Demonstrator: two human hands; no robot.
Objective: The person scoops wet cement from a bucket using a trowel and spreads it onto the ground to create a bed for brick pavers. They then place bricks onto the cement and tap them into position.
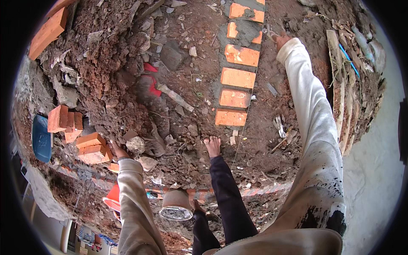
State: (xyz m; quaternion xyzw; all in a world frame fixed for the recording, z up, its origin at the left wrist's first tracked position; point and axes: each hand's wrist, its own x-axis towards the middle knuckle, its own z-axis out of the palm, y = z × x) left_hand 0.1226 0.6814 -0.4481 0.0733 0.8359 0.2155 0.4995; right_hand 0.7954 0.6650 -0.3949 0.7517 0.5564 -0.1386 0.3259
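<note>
My left hand point(120, 151) reaches down beside a small stack of orange bricks point(92, 152), at its right end. The fingers that show are stretched out; the others are hidden. My right hand point(282, 40) is at the far end, right of a row of orange bricks point(238, 78) laid crosswise with gaps. Its fingers are closed around a thin greyish thing point(270, 35) whose kind I cannot make out. Grey mortar point(247, 33) is smeared over the farther bricks. A taut string point(243, 135) runs along the row's right side.
More bricks point(63, 120) and a blue tub point(41, 138) stand at the left. A bucket of grey mix point(176, 206) and a red bucket point(112, 197) are near my legs. Loose soil, stones and red scraps point(153, 85) cover the ground. Long boards point(336, 89) lie at the right.
</note>
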